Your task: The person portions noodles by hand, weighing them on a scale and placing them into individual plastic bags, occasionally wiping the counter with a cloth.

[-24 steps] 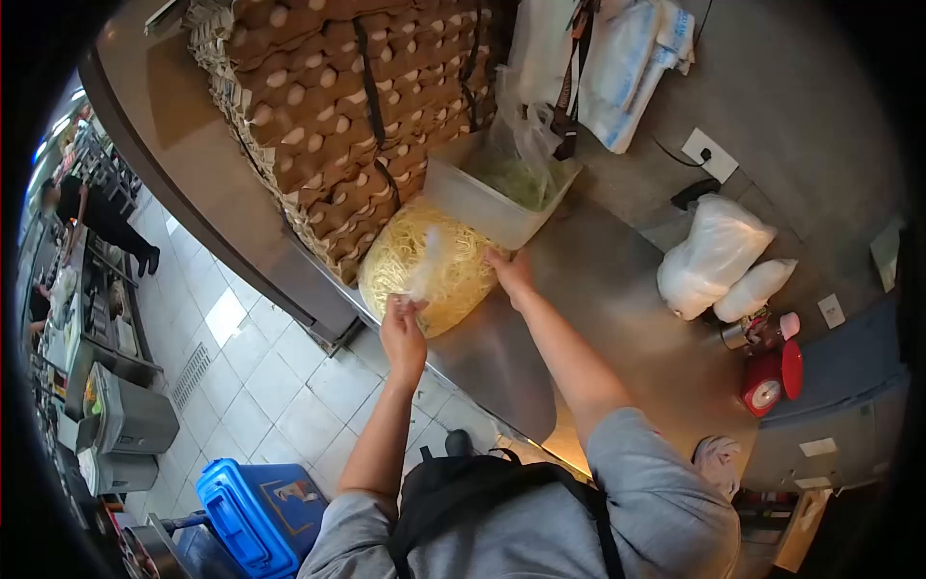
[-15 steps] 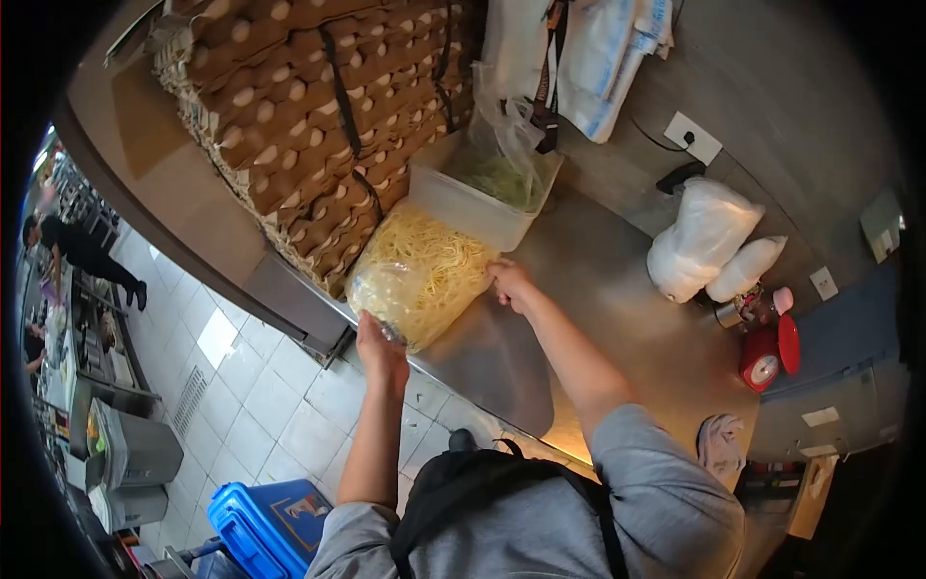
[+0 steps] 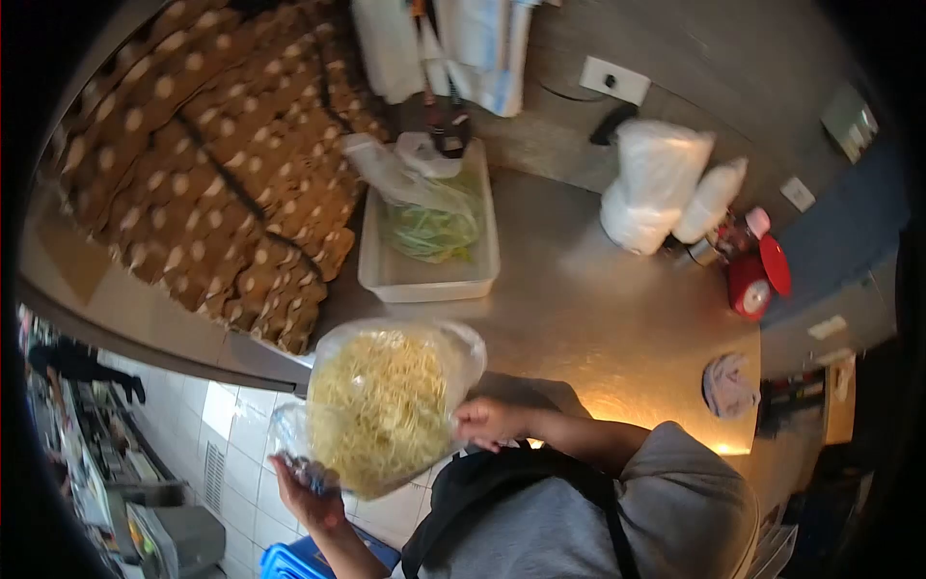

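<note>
A clear plastic bag of yellow noodles (image 3: 381, 405) hangs at the near edge of the steel counter (image 3: 598, 309), close to my body. My left hand (image 3: 307, 492) grips the bag's twisted lower left end, out over the floor. My right hand (image 3: 487, 423) holds the bag's right side. Both hands carry it between them.
A white tub (image 3: 429, 280) with a bag of green vegetables (image 3: 429, 222) sits behind the noodles. Stacked egg trays (image 3: 207, 183) fill the left. White bags (image 3: 656, 183), a red scale (image 3: 757, 280) and a cloth (image 3: 730, 384) lie to the right. A blue crate (image 3: 309, 565) stands on the tiled floor.
The noodle bag has been pulled off the counter toward my body, and both hands came back with it. The view has tilted down and toward the counter.
</note>
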The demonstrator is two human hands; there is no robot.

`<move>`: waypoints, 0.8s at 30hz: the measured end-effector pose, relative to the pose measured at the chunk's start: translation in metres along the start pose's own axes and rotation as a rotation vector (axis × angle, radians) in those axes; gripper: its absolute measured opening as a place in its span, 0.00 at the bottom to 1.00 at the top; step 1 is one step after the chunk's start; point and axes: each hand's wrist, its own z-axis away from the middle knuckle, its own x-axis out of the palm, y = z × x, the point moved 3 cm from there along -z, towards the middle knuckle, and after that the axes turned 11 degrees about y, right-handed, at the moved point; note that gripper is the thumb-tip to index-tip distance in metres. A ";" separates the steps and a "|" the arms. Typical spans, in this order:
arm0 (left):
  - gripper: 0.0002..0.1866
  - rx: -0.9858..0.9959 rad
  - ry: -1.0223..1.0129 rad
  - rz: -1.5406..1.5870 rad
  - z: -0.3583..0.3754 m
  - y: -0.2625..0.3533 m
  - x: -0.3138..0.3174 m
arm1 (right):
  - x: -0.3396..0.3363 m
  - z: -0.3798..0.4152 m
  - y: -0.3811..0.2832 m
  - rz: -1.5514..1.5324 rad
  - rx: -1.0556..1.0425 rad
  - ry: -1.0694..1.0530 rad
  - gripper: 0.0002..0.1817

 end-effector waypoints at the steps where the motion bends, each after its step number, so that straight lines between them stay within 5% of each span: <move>1: 0.12 -0.019 -0.028 0.023 0.001 0.000 -0.003 | 0.003 0.006 0.007 -0.009 -0.019 -0.063 0.10; 5: 0.14 -0.054 0.007 0.058 0.038 -0.010 0.015 | 0.020 0.046 0.050 -0.113 -0.070 -0.140 0.09; 8: 0.21 -0.232 -0.516 -0.019 0.030 -0.026 0.028 | -0.002 0.079 0.060 -0.155 -0.059 -0.012 0.09; 11: 0.40 0.967 -0.562 -0.570 0.102 -0.066 0.078 | -0.026 0.114 0.070 -0.235 -0.038 0.099 0.08; 13: 0.49 0.775 -0.828 -0.456 0.110 -0.095 0.089 | -0.044 0.139 0.088 -0.306 -0.017 0.171 0.08; 14: 0.44 0.036 -1.118 0.058 0.108 -0.118 0.101 | -0.051 0.155 0.096 -0.314 -0.052 0.206 0.07; 16: 0.32 -0.735 -1.050 0.345 0.097 -0.158 0.116 | -0.066 0.193 0.112 -0.329 -0.113 0.270 0.06; 17: 0.27 -0.717 -0.837 0.117 0.090 -0.174 0.114 | -0.072 0.217 0.117 -0.388 -0.125 0.323 0.06; 24: 0.21 -1.168 -0.944 -0.013 0.182 -0.311 0.238 | -0.143 0.352 0.131 -0.552 -0.265 0.926 0.07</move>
